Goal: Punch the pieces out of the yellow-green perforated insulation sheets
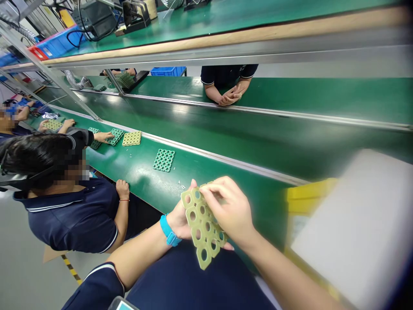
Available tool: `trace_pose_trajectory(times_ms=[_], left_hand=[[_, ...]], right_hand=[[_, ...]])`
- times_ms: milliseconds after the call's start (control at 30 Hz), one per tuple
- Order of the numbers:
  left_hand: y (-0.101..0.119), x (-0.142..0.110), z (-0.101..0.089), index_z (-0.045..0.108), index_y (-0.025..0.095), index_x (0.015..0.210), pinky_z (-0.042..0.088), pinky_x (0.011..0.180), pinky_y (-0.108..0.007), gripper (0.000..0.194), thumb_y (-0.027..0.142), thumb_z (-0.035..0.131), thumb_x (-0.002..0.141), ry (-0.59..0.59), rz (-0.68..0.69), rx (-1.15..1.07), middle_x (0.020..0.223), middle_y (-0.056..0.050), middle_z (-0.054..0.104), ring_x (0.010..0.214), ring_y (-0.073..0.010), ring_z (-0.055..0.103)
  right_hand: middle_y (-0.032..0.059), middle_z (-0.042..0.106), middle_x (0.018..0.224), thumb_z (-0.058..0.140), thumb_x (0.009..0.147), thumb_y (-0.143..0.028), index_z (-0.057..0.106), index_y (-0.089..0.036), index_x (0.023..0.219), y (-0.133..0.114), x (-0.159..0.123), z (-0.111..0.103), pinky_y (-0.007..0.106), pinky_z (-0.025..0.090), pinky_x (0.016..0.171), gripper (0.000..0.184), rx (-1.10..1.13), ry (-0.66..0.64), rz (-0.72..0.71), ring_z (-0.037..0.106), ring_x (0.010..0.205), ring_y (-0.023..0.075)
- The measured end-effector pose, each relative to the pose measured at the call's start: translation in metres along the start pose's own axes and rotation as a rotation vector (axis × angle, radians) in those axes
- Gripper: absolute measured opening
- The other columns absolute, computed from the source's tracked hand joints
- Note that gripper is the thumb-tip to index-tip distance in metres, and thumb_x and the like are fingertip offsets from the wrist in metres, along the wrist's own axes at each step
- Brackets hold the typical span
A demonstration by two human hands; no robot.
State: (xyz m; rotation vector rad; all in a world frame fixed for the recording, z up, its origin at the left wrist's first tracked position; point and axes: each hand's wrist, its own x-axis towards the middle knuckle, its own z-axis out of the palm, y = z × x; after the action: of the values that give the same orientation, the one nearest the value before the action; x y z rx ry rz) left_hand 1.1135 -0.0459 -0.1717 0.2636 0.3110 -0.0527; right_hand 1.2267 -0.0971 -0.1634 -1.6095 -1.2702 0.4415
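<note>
Gripping olive-green honeycomb fibre plate (202, 230), tilted | left hand (180, 221) closed behind it | right hand (230, 211) clasping its upper edge | even two-handed hold steadies it

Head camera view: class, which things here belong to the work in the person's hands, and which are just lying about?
In the work: left hand, right hand, olive holed plate.

Lying about: teal holed plate, tan holed plate, blue crate.
</note>
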Motion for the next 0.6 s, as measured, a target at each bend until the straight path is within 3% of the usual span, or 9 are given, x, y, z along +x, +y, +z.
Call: trace_pose_trajectory(times_ms=[233, 400, 500, 600], left_hand=[[0.000, -0.001, -0.005, 0.056, 0.025, 0.118, 0.011, 0.093, -0.070, 0.080, 0.080, 0.022, 0.072, 0.083, 0.003, -0.078, 0.110, -0.013, 0.062, 0.094, -0.0322, 0.059], [-0.005, -0.003, -0.014, 0.057, 0.018, 0.117, 0.031, 0.091, -0.060, 0.083, 0.080, 0.025, 0.072, 0.109, -0.004, -0.100, 0.106, -0.014, 0.065, 0.096, -0.0322, 0.060], [-0.007, -0.009, -0.017, 0.065, 0.020, 0.106, 0.043, 0.086, -0.050, 0.068, 0.072, 0.032, 0.078, 0.119, 0.022, -0.127, 0.099, -0.010, 0.068, 0.098, -0.0299, 0.061], [-0.003, -0.021, -0.033, 0.068, 0.023, 0.097, 0.047, 0.086, -0.042, 0.048, 0.058, 0.038, 0.085, 0.199, 0.045, -0.109, 0.094, -0.005, 0.070, 0.096, -0.0252, 0.063]], right_hand=[[0.0005, 0.054, 0.069, 0.055, 0.084, -0.021, 0.064, -0.021, 0.070, -0.001, 0.004, -0.002, 0.029, 0.043, 0.061, 0.016, -0.029, -0.079, -0.038, 0.052, 0.067, 0.0137], [0.0006, 0.058, 0.068, 0.056, 0.083, -0.018, 0.068, -0.021, 0.071, -0.003, 0.003, 0.003, 0.029, 0.044, 0.066, 0.018, -0.044, -0.069, -0.020, 0.054, 0.069, 0.0144], [0.0000, 0.061, 0.068, 0.059, 0.081, -0.016, 0.071, -0.021, 0.069, -0.002, 0.000, 0.012, 0.028, 0.043, 0.068, 0.017, -0.089, -0.078, -0.027, 0.055, 0.070, 0.0135], [-0.0008, 0.064, 0.069, 0.062, 0.080, -0.021, 0.073, -0.021, 0.072, 0.005, 0.000, 0.022, 0.027, 0.042, 0.069, 0.014, -0.161, -0.070, -0.078, 0.057, 0.070, 0.0124]])
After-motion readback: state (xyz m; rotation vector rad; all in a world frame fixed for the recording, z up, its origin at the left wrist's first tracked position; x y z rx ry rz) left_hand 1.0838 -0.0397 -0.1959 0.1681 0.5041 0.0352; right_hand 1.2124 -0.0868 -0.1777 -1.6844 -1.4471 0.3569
